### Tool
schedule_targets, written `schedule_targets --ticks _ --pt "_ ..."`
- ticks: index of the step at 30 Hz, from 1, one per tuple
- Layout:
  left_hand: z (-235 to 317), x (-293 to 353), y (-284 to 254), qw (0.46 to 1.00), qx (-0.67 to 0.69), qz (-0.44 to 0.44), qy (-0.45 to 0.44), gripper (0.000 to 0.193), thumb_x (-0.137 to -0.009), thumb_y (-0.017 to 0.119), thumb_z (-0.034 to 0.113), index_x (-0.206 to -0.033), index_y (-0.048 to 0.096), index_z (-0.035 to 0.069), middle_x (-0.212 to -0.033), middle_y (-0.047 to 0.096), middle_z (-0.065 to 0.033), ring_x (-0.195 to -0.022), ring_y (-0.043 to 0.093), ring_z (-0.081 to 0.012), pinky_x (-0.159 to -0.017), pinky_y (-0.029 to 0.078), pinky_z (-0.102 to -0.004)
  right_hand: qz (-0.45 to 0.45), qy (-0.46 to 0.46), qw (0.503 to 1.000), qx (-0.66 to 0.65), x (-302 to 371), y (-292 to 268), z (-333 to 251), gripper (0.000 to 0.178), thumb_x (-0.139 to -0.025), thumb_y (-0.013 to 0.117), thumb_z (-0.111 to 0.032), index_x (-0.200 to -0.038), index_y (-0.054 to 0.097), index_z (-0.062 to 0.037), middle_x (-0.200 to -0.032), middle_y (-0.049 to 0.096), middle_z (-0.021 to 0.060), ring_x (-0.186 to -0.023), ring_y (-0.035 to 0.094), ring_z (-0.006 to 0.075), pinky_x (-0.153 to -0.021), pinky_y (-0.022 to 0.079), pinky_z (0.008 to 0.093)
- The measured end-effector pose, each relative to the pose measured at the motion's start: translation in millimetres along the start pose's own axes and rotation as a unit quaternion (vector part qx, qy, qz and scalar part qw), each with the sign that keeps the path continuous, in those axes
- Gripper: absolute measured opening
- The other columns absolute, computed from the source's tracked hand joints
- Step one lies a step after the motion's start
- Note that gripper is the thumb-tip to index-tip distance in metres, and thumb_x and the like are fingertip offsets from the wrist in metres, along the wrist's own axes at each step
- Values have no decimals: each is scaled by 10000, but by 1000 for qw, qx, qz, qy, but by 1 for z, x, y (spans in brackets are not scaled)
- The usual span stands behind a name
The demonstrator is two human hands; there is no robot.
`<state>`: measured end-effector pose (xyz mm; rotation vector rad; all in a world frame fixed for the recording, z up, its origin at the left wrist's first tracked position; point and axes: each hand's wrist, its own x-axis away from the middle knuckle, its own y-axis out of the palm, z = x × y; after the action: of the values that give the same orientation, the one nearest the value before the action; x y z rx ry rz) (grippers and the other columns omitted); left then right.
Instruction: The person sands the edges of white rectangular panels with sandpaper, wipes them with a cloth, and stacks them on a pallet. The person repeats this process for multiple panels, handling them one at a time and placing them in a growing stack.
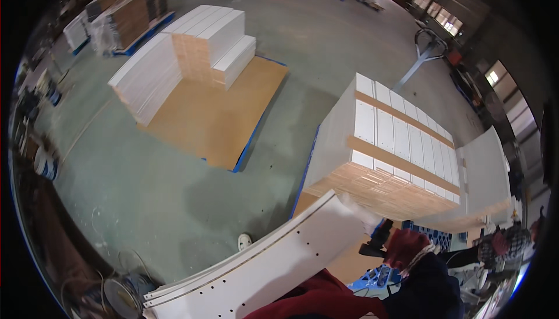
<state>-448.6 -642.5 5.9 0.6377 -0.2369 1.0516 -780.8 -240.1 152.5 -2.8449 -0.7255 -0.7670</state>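
White panels: several long boards [265,269] are seen layered at the lower edge, slanted from lower left up toward the centre right; dark holes are dotted along the top face, and the uppermost end is brought close to the banded stack.
Right hand: a dark red glove with a pale cuff is worn on the right hand [404,249], which is raised just beyond the upper end of the boards, below a dark sleeve's reach.
Black fingers: the fingers [381,236] appear to be bent toward the boards, with a gap seen between two dark tips; whether anything is clamped by them cannot be told.
White blur: a smeared pale item [358,211] with a bit of blue beside it is seen next to the fingers; its kind cannot be made out.
Left hand: hidden from view, so the set of its fingers cannot be told.
Banded stack: white boards [332,147] are piled ahead, crossed by two brown strips [402,164].
Brown sheet: a blue-edged pallet is covered by a sheet [204,129], on which more white boards [145,74] are stacked.
Far right: another person's gloved hand [502,242] is seen.
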Motion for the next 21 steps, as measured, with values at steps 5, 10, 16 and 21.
schedule_targets --ticks 5,10,16,21 --pt "46 -52 40 999 -10 -33 14 538 -913 471 467 -1212 525 23 -1112 609 -131 -944 613 -264 -836 509 -379 -29 13 995 -95 -64 -8 7 546 -912 533 -524 -1221 542 -74 -1130 606 47 -995 591 146 -835 500 315" --pt "51 -77 71 1000 4 -16 26 557 -926 460 486 -1226 518 22 -1130 609 -129 -957 617 -258 -847 513 -378 -76 141 960 -231 -153 -51 42 580 -950 422 -551 -1259 519 -70 -1153 596 63 -1000 584 148 -871 486 320" --pt "40 -100 120 998 22 9 52 579 -941 446 509 -1243 510 20 -1151 610 -126 -972 621 -252 -860 517 -377 -105 123 974 -157 -261 -58 -34 643 -936 400 -594 -1297 494 -70 -1207 576 75 -1067 559 173 -908 464 331" --pt "52 -138 217 995 70 14 75 589 -947 442 506 -1262 489 11 -1192 585 -150 -982 617 -268 -844 527 -384 -143 126 964 -184 -359 -56 -137 651 -959 347 -580 -1327 473 -58 -1259 555 79 -1110 547 181 -949 436 323"
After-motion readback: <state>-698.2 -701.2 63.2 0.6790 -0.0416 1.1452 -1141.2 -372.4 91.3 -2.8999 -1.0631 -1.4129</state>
